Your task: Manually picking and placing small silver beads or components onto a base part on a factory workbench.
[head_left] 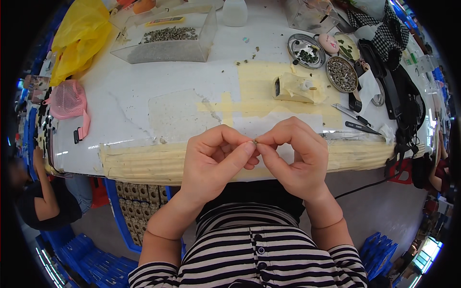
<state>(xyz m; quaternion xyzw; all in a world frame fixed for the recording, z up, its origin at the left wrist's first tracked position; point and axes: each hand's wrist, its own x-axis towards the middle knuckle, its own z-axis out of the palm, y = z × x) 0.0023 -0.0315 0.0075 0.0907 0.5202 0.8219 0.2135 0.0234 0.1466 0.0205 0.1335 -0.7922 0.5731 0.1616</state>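
My left hand (213,158) and my right hand (297,156) meet over the table's near edge, fingertips almost touching. Between them is a tiny greenish-metallic piece (255,142), too small to name. Both hands pinch it with thumb and index finger, the other fingers curled in. Beyond the right hand, a block wrapped in yellowish tape (297,90) with a small white peg on top stands on the tape-covered tabletop. A round dish of small metallic parts (342,74) lies farther right, beside a metal dish with dark green pieces (306,50).
Tweezers (362,127) and a pen-like tool (350,114) lie at right. A clear tray (165,55) holding small parts stands far left of centre, near a yellow plastic bag (79,41) and a pink mesh pouch (68,100). Another person (45,201) sits at the left.
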